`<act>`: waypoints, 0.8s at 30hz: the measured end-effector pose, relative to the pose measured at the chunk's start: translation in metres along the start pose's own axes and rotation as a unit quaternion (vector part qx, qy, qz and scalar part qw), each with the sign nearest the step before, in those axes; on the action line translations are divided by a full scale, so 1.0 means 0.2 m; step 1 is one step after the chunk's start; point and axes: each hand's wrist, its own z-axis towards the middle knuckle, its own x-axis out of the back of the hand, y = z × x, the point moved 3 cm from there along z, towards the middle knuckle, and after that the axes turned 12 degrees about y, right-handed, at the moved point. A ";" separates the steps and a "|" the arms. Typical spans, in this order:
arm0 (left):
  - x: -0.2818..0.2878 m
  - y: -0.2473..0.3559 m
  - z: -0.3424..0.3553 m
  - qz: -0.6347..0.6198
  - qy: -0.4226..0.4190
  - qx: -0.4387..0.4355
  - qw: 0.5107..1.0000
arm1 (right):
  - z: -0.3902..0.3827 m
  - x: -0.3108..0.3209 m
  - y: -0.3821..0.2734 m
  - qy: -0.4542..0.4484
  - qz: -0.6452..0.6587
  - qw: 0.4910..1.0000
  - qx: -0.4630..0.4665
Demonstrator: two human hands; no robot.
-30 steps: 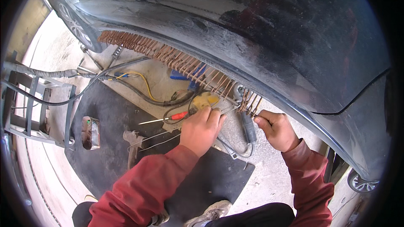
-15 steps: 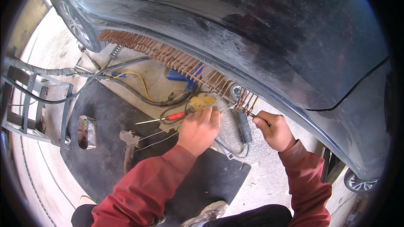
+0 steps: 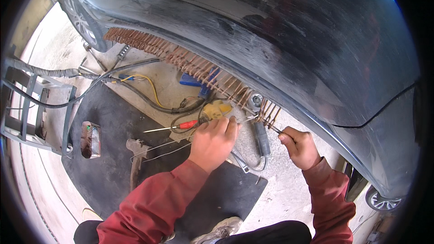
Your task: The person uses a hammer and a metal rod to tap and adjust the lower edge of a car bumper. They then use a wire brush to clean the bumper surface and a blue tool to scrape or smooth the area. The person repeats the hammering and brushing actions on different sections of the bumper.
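Note:
My left hand (image 3: 216, 138) pinches thin bent metal wires (image 3: 171, 152) that trail down-left over the mat, with their tip among the copper-coloured pins (image 3: 153, 45) lining the car's lower edge (image 3: 266, 27). My right hand (image 3: 296, 147) grips a slim dark rod (image 3: 275, 129) reaching up-left to the rightmost pins. Between my hands lies a dark grey cylindrical tool (image 3: 261, 139) with a cable, below a round metal piece (image 3: 255, 100). A yellow object (image 3: 216, 108) is just above my left hand, and a red-handled screwdriver (image 3: 189, 124) lies beside it.
A black mat (image 3: 99, 180) holds a hammer (image 3: 135, 153) and a small box (image 3: 90, 139). A grey metal frame (image 3: 34, 106) with thick cables (image 3: 68, 72) stands left. A blue object (image 3: 194, 81) lies under the pins. Car wheels (image 3: 79, 20) appear at both sides.
My right hand has moved slightly down and right, showing more of the dark rod. My left hand stays near the same place, still gripping the wires.

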 end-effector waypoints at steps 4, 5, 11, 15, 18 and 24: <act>-0.01 -0.01 -0.01 -0.005 0.003 0.009 1.000 | -0.06 0.00 -0.01 0.088 -0.130 0.983 0.093; -0.01 -0.02 -0.01 -0.003 0.008 0.007 1.000 | -0.08 0.01 -0.01 0.123 -0.157 0.973 0.118; -0.01 -0.01 -0.01 0.003 -0.002 0.009 1.000 | -0.10 0.05 0.09 0.009 -0.049 0.999 0.020; 0.00 -0.01 0.00 -0.004 0.006 0.015 1.000 | -0.08 0.08 0.15 -0.094 0.130 0.983 -0.087; 0.00 -0.01 0.00 -0.008 0.013 0.016 1.000 | -0.11 0.10 0.13 -0.004 -0.018 0.999 0.026; -0.01 -0.02 0.00 -0.010 0.015 0.016 1.000 | -0.18 0.10 0.13 0.078 -0.147 0.982 0.085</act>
